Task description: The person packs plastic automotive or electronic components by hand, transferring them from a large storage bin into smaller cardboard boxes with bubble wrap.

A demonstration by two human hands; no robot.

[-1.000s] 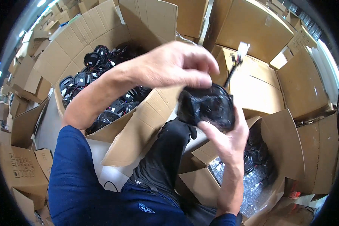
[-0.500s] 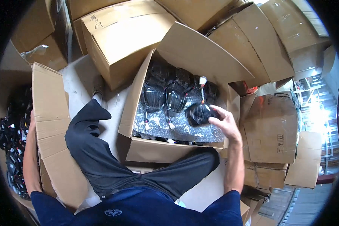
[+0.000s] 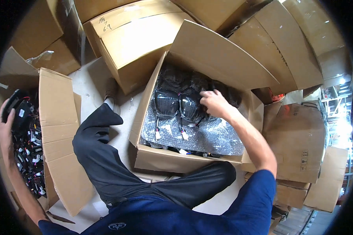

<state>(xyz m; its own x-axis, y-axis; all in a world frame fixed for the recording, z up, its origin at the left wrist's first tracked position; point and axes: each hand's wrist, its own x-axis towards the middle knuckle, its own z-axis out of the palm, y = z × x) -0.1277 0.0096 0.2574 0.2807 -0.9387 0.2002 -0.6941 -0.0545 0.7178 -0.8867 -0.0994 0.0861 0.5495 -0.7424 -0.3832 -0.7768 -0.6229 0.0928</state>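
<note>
In the open carton (image 3: pixel 186 163) before me, black rounded parts (image 3: pixel 167 103) wrapped in clear film lie in rows on bubble wrap (image 3: pixel 223 137). Their thin cables end in white connectors. My right hand (image 3: pixel 216 103) reaches in from the right, its fingers curled over a black part at the end of the nearer row; it mostly hides that part. At the far left my left hand (image 3: pixel 6 119) grips a black part with wires (image 3: pixel 21 111) above a second carton (image 3: pixel 59 129), heaped with similar dark parts with wires and white connectors.
Closed cartons (image 3: pixel 145 35) stand behind the open one, and more are stacked at the right (image 3: pixel 298 141). A raised carton flap (image 3: pixel 219 55) stands along the far side. My crossed legs (image 3: pixel 106 156) sit between the two cartons on a pale floor (image 3: pixel 94 84).
My right hand has moved left and farther into the carton with the black part it held above the bubble wrap. My left hand has come up from behind the flap, gripping a black part.
</note>
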